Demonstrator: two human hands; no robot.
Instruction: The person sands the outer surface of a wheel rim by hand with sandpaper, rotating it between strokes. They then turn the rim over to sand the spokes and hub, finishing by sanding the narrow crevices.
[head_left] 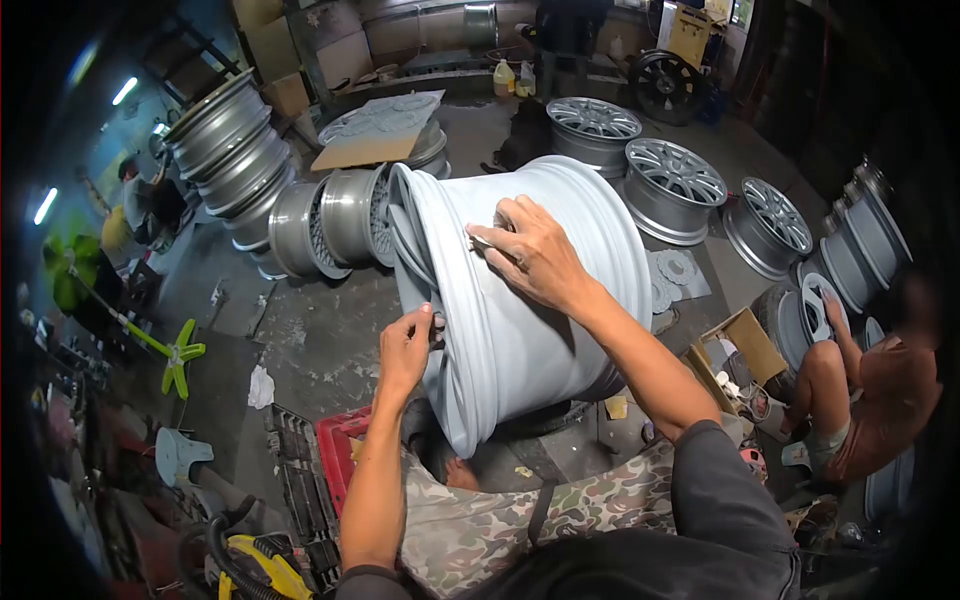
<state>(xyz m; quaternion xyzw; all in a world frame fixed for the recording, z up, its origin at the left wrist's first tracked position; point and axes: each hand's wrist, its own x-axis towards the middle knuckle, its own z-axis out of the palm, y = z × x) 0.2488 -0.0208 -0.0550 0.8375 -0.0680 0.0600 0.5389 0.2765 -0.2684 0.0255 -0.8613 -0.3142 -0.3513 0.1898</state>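
A large light-grey wheel rim (560,350) lies on its side in front of me, its spoked face turned to the left. My right hand (537,252) is on the upper barrel near the left lip, its fingers curled and pinched on something small that I cannot make out. At the rim's left edge, my left hand (408,345) rests with its thumb up and its fingers bent around the lip. Some of its fingers are hidden behind the edge.
Stacked rims (235,160) stand at the left, and more rims (675,185) at the right. A cardboard box (750,345) is at the right, near a seated person (885,400) holding a rim. Another person (140,195) is far left. A red toolbox (335,450) lies below.
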